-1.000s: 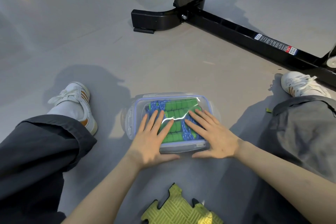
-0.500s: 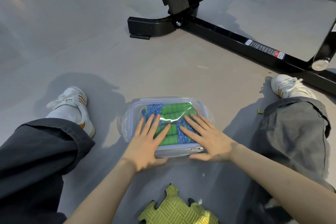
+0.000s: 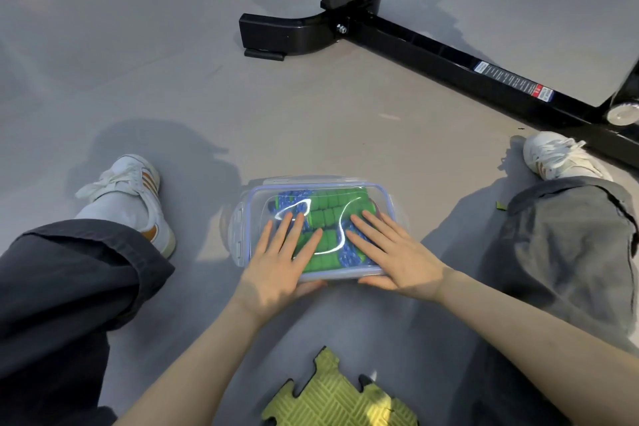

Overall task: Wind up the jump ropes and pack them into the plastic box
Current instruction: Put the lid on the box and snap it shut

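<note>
A clear plastic box [image 3: 243, 235] with a blue-rimmed lid sits on the grey floor between my legs. Through the lid I see wound jump ropes [image 3: 328, 209] with green handles and blue cord. My left hand [image 3: 276, 266] lies flat on the lid's near left part, fingers spread, thumb under the near edge. My right hand [image 3: 394, 252] lies flat on the near right part, fingers spread, thumb at the near edge. Both palms press on the lid. The side latch on the left sticks outward.
A black metal gym frame [image 3: 432, 48] stands on the floor beyond the box, running to the right. My white sneakers [image 3: 135, 197] flank the box at left and right. A yellow-green foam puzzle mat piece [image 3: 335, 398] lies close in front of me.
The hands stay flat on the lid in nearly the same spot. The view has shifted slightly, so the box appears a little lower and to the right.
</note>
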`<state>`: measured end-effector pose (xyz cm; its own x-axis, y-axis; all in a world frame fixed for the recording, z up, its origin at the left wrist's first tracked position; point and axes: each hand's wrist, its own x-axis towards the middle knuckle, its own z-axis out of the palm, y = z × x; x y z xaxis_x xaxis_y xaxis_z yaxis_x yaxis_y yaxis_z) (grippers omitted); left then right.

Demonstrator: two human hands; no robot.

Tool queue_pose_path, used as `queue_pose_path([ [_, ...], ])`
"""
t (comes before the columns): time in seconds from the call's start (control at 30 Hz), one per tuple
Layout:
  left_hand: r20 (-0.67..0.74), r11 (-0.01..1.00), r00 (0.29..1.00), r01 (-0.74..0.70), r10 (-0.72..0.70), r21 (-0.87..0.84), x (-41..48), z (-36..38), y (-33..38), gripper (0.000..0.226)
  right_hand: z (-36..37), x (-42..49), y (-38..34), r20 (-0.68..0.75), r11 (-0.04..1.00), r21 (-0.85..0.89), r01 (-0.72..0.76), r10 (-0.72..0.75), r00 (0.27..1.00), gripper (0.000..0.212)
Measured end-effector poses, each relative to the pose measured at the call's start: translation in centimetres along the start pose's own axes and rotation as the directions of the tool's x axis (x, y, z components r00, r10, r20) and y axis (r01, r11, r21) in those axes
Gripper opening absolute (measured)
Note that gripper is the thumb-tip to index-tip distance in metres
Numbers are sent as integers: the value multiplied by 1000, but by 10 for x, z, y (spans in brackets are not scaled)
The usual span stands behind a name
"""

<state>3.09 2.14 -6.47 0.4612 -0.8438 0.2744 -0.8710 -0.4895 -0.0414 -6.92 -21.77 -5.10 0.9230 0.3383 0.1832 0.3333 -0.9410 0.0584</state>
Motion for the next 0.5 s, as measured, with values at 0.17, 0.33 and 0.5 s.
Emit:
queue_pose_path([
  [0.17,25,1000,1000,7,-7,14,-1,4,1,68,4,0,-3,-29,1000,-26,1,-2,1000,63],
  [0.33,156,999,987,-43,40,18,3,4,-8,73,1,-5,-11,-31,997,12,-73,73,997,66],
  [0.5,167,976,966,-208,196,57,19,-7,-32,76,-7,-5,-32,4,979,-25,-203,203,979,68],
])
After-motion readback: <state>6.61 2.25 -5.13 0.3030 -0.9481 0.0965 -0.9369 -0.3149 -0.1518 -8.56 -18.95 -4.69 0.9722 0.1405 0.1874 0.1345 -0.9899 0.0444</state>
